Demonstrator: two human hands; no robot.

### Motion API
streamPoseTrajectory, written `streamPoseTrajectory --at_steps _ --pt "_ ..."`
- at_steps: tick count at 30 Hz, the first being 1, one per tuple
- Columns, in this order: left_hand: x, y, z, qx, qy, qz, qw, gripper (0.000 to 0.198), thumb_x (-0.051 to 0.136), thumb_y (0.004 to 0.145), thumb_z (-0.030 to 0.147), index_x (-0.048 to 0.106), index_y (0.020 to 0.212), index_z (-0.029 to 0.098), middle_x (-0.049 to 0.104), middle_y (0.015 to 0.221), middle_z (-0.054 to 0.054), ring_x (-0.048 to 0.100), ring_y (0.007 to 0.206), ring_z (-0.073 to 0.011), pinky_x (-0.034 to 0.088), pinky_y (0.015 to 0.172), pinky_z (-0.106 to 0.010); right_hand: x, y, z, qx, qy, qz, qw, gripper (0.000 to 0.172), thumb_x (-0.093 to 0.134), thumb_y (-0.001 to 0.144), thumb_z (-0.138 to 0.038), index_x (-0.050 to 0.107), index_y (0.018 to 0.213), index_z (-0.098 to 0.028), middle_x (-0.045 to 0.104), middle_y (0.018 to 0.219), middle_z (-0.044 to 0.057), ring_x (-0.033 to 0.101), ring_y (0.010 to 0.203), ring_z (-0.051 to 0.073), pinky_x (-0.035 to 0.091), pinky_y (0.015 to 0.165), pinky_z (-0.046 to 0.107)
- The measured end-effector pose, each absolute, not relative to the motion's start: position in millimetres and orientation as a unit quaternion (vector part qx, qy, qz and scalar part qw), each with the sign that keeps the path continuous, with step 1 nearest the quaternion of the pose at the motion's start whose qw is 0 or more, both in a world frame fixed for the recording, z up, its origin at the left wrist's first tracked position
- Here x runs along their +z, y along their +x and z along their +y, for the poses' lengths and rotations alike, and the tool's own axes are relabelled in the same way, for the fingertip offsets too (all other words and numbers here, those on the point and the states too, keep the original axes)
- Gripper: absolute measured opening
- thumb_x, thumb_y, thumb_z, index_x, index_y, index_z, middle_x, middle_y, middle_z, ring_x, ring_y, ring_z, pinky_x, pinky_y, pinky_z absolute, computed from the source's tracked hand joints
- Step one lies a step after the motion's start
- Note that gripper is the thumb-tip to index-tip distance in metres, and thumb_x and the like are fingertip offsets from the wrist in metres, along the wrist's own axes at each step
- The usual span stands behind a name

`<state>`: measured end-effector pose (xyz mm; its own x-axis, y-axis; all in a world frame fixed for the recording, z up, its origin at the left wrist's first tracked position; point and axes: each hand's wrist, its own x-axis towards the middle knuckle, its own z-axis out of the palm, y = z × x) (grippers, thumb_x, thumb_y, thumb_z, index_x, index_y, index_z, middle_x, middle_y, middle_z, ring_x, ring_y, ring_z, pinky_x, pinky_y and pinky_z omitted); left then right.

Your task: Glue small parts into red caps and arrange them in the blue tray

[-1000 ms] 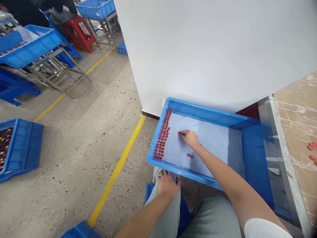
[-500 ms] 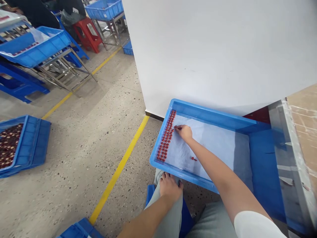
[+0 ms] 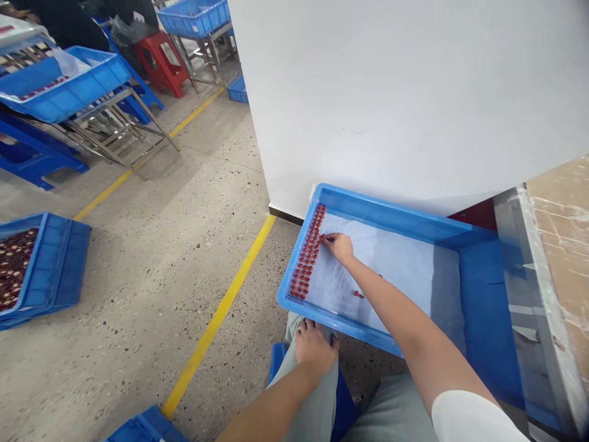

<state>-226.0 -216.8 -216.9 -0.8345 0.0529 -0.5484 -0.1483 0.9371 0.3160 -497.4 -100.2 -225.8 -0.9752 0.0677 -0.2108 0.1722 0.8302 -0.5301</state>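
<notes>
My right hand (image 3: 341, 247) reaches into a large blue tray (image 3: 396, 212) lined with a pale sheet (image 3: 405, 252). Its thumb and fingers pinch a small dark red piece (image 3: 323, 237) at the edge of the rows. Those rows of small round red pieces (image 3: 304, 270) stand close together along the tray's left wall. A couple of loose red pieces (image 3: 358, 294) lie on the sheet near the front side, left of my forearm. My left hand (image 3: 316, 345) rests on my knee outside the tray, fingers spread over the trouser leg and holding nothing.
A white panel (image 3: 391, 104) stands right behind the tray. Stacked blue crates (image 3: 64, 264) with dark red pieces sit on the floor at left. A yellow line (image 3: 225, 307) crosses the floor. Farther back are another blue tray (image 3: 87, 86) on a metal stand and a red stool (image 3: 163, 61).
My right hand has shifted slightly left, bringing the pinched piece up against the rows. My left hand stays on the knee.
</notes>
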Motion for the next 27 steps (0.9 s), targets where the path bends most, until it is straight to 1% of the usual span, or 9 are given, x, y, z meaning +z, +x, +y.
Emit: streamPoseTrajectory --at_steps 5,9,12,16,20,27 --pt "-218 -226 -216 0.177 -0.031 0.942 0.283 0.055 0.046 0.086 0.051 0.060 0.120 0.010 0.057 0.123 -0.021 0.046 0.116 -0.0378 0.036 0.094 -0.049 -219 -491 -101 -0.282 0.060 0.954 0.084 0.024 0.059 0.085 -0.039 0.077 0.094 -0.025 0.077 0.096 0.003 0.071 0.087 0.020 0.049 0.076 0.025" --pt "-217 -226 -216 0.179 -0.031 0.943 0.280 0.054 0.045 0.086 0.051 0.062 0.118 0.011 0.058 0.122 -0.021 0.047 0.115 -0.0373 0.037 0.093 -0.049 -210 -482 -103 -0.273 0.057 0.956 0.091 0.026 0.059 0.084 -0.042 0.077 0.085 -0.024 0.077 0.085 0.003 0.071 0.079 0.020 0.048 0.071 0.025" --pt "-217 -226 -217 0.180 -0.031 0.944 0.276 0.053 0.045 0.086 0.050 0.062 0.118 0.011 0.058 0.121 -0.020 0.047 0.115 -0.0373 0.038 0.093 -0.049 -202 -478 -107 -0.263 0.059 0.958 0.101 0.031 0.057 0.084 -0.045 0.077 0.079 -0.022 0.076 0.081 0.005 0.070 0.078 0.021 0.046 0.067 0.024" --pt "-217 -225 -217 0.182 -0.032 0.944 0.273 0.054 0.045 0.085 0.051 0.063 0.116 0.010 0.058 0.121 -0.021 0.047 0.114 -0.0373 0.038 0.093 -0.049 -195 -478 -113 -0.248 0.062 0.959 0.120 0.035 0.056 0.084 -0.048 0.078 0.079 -0.021 0.076 0.078 0.006 0.070 0.079 0.021 0.044 0.063 0.024" --pt "-217 -226 -218 0.183 -0.033 0.943 0.276 0.055 0.046 0.085 0.051 0.063 0.117 0.010 0.058 0.122 -0.021 0.047 0.115 -0.0373 0.037 0.093 -0.049 -197 -481 -117 -0.237 0.064 0.959 0.139 0.036 0.059 0.081 -0.052 0.078 0.080 -0.022 0.076 0.081 0.007 0.071 0.081 0.022 0.045 0.063 0.024" --pt "-214 -227 -217 0.179 -0.035 0.942 0.282 0.054 0.046 0.086 0.049 0.062 0.119 0.010 0.058 0.122 -0.021 0.047 0.116 -0.0375 0.037 0.094 -0.049 -200 -483 -119 -0.228 0.065 0.960 0.151 0.037 0.058 0.083 -0.053 0.078 0.082 -0.022 0.076 0.084 0.008 0.070 0.083 0.022 0.044 0.064 0.024"
